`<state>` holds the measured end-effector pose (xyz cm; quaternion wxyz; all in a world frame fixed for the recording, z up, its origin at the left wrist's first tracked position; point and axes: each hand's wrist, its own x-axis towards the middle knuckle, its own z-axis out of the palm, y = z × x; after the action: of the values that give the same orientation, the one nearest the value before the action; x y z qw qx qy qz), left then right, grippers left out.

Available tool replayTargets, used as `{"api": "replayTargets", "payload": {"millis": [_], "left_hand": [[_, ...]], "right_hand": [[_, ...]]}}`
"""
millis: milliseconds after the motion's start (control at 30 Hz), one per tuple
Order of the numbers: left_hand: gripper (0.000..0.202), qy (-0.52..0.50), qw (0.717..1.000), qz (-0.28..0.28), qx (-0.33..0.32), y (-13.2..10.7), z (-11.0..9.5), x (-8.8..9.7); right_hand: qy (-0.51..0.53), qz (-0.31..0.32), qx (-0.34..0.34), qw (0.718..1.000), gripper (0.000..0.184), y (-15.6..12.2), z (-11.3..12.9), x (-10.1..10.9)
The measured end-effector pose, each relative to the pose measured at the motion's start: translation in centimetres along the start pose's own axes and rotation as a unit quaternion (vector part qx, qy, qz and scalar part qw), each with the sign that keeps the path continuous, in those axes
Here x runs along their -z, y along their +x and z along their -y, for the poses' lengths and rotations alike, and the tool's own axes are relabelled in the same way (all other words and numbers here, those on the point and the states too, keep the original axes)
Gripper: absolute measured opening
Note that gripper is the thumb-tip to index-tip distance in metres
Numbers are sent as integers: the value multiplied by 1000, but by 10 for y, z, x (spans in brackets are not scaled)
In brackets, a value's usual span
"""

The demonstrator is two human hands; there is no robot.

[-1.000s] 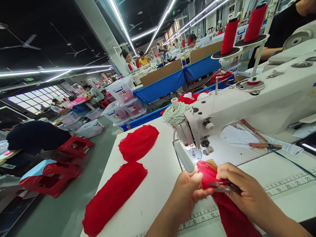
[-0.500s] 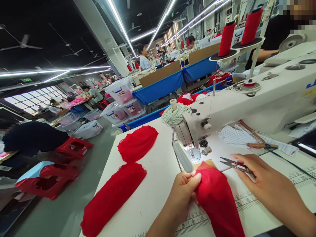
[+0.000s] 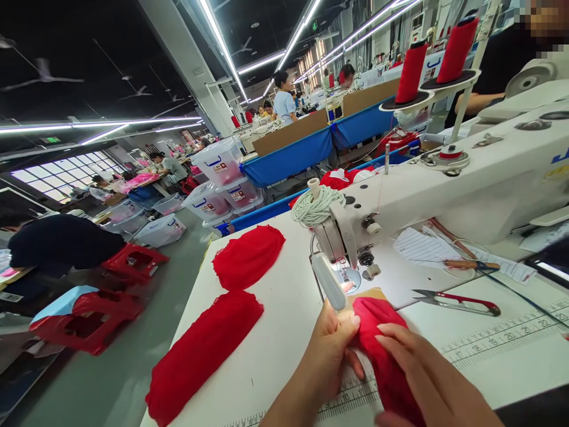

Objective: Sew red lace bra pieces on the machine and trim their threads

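Note:
My left hand pinches the left edge of a red fabric piece lying on the white table just in front of the sewing machine's needle area. Lying flat on the same piece, my right hand has its fingers stretched out over the cloth. Red-handled thread snips rest on the table to the right, apart from both hands. The white sewing machine stands behind, with a lamp at its head.
Two stacks of red fabric pieces lie on the table's left side. Red thread cones stand on the machine's rack. A printed ruler runs along the table front. Red stools, plastic bins and other workers are at left and behind.
My right hand has put the thread snips down on the table and come back to lie flat on the red piece. My left hand has kept its grip on the fabric.

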<state>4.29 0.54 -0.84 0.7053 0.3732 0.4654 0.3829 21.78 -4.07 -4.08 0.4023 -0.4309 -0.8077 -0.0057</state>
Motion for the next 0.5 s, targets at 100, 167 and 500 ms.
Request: {"api": "replayTargets", "payload": {"millis": [100,167,500], "left_hand": [[48,59,998,12,-9,0,-2,0],[39,172,984,-6,-53,0,-5,0],[33,23,992,122,-1,-1,-10,8]], "right_hand": [[114,19,-124,986,25,8,2,-7],[245,37,-276,928,19,19,-4,-4],[506,88,-488,706,34,57,-24,4]]}}
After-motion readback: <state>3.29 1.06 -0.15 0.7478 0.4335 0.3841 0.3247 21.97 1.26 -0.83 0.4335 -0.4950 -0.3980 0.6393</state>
